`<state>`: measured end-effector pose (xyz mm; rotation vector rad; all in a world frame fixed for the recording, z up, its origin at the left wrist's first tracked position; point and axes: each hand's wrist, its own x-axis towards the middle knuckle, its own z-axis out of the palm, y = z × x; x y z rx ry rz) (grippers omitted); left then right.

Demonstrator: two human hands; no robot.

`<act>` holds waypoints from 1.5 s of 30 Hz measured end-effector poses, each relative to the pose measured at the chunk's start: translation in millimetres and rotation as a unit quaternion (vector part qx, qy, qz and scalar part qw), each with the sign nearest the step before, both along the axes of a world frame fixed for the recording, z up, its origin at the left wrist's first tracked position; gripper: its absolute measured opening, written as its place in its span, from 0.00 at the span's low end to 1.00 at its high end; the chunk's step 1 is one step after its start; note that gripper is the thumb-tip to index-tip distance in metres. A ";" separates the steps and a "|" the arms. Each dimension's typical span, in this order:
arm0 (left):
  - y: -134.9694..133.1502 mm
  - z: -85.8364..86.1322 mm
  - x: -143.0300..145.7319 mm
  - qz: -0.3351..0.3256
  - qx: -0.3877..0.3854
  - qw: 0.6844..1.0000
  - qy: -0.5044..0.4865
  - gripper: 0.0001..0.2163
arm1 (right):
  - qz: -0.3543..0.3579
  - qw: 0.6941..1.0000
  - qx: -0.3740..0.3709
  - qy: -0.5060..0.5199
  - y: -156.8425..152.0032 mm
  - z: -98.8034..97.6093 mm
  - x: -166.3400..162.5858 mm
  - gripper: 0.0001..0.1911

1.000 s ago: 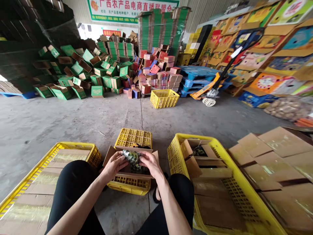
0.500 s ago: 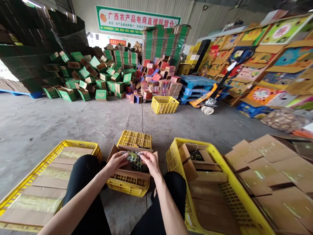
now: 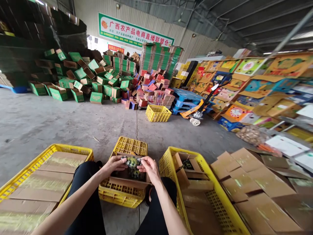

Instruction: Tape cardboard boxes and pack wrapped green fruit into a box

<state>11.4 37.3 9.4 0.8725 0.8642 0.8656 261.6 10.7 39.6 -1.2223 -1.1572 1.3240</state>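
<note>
My left hand and my right hand both pinch a small clear packet with dark green and yellow contents. They hold it just above an open cardboard box that rests on a small upturned yellow crate between my knees. More dark packets lie inside that box under my hands. Both hands are closed on the packet's ends.
A yellow crate with flat cardboard sits at my left. At my right, a yellow crate holds an open box and flat cardboard, with flattened cartons beyond. Farther off are a yellow crate, green boxes and a pallet jack.
The view has tilted upward, showing more of the roof. My hands have stayed on the packet, moving it slightly toward the far edge of the box.
</note>
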 end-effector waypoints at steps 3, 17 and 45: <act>20.8 -19.9 2.1 -0.015 -0.020 0.999 -0.022 0.37 | 0.006 1.000 -0.020 -0.001 15.0 -14.7 3.2 0.26; 37.3 -47.7 18.7 0.092 -0.084 0.983 -0.135 0.26 | -0.006 0.999 0.033 -0.006 41.6 -48.5 -1.5 0.18; 20.4 -38.5 35.2 -0.025 0.031 0.998 -0.039 0.29 | -0.018 0.992 -0.067 0.107 18.9 -72.2 14.0 0.14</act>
